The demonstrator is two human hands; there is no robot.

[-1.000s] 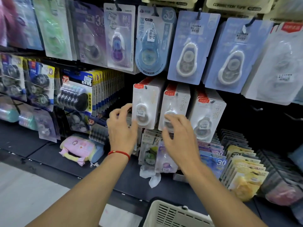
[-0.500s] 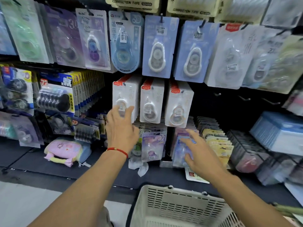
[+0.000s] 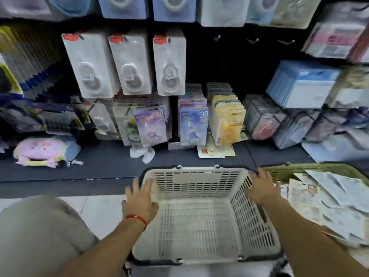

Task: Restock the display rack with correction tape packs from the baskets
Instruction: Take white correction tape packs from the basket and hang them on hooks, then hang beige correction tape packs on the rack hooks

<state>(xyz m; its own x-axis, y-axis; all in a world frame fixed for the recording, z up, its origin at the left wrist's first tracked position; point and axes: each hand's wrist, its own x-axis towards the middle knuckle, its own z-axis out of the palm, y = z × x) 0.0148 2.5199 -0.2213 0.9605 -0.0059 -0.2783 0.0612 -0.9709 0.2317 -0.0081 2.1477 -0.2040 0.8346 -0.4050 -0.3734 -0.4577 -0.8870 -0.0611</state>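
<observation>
White basket point(image 3: 199, 176): left hand point(image 3: 139, 202) and right hand point(image 3: 261, 188) on its rims, each grip wide.

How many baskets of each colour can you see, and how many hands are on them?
White slotted plastic basket: 1, with nothing inside
Green plastic basket: 1, holding paper-backed packs
Hands at the white basket: 2, left hand on the left rim and right hand on the right rim, fingers spread
Total: 2 baskets, 2 hands

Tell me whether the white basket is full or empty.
Empty: the white basket shows bare slatted floor and walls, with no packs inside.
</observation>
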